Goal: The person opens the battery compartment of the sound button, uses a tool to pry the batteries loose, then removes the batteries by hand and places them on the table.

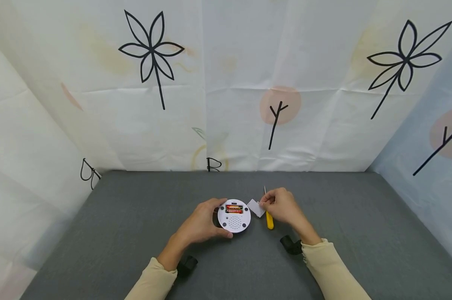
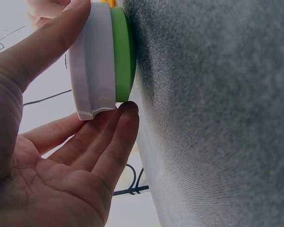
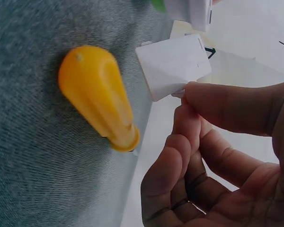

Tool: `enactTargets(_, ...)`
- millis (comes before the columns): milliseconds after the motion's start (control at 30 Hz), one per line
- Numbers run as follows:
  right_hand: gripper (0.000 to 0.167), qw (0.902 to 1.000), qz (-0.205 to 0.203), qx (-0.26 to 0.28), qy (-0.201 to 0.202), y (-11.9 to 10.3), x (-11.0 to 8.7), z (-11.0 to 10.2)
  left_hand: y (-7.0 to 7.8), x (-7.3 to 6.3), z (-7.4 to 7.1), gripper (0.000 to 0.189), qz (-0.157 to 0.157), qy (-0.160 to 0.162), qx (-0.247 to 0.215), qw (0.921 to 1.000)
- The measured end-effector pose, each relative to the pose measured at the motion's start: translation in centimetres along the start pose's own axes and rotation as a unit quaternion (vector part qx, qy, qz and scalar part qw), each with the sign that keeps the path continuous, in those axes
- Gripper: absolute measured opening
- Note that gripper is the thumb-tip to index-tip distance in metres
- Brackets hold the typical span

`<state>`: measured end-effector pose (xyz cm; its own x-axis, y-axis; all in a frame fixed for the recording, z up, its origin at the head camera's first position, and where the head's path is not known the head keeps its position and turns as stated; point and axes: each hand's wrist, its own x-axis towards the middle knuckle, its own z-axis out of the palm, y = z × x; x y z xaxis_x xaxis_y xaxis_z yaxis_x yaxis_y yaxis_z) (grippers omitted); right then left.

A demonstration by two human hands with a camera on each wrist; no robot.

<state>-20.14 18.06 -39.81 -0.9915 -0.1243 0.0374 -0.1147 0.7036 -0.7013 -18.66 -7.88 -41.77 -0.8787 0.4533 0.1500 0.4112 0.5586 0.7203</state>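
Over the grey surface (image 1: 136, 216), lower centre of the frame, my left hand (image 1: 200, 223) is gripping a device (image 1: 234, 217), my right hand (image 1: 285, 209) pinching a lid (image 1: 255, 208).

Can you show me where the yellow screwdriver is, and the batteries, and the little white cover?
Yellow screwdriver (image 3: 95, 90): right wrist view, on its handle.
Batteries (image 1: 234, 211): head view, on the lower one of the two.
White cover (image 3: 173, 64): right wrist view, middle of its flat face.
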Motion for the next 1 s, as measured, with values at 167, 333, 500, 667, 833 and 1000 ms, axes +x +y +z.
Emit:
enactTargets(167,0.009,0.9998,0.010,-0.019,0.005,0.0,0.0,0.3,0.0,0.0,0.0,0.090,-0.005,0.001,0.002,1.0000)
enactTargets(333,0.010,0.9991,0.015,-0.040,0.004,-0.1,0.0,0.7,0.1,0.1,-0.1,0.091,-0.010,-0.004,0.003,0.9999)
enactTargets(500,0.009,0.9988,0.023,-0.042,0.009,-0.2,0.1,1.0,0.1,0.1,0.0,0.091,-0.015,-0.010,0.004,0.9998)
enactTargets(667,0.008,0.9988,0.029,-0.039,0.008,-0.2,0.1,1.2,0.1,0.0,0.0,0.092,-0.023,-0.016,0.011,0.9996)
enactTargets(833,0.008,0.9990,0.025,-0.036,0.010,0.0,0.1,1.2,0.1,0.0,0.0,0.092,-0.021,-0.018,0.013,0.9995)
enactTargets(1000,0.007,0.9992,0.021,-0.034,0.008,0.2,0.2,1.1,0.1,0.0,0.0,0.091,-0.017,-0.015,0.013,0.9997)
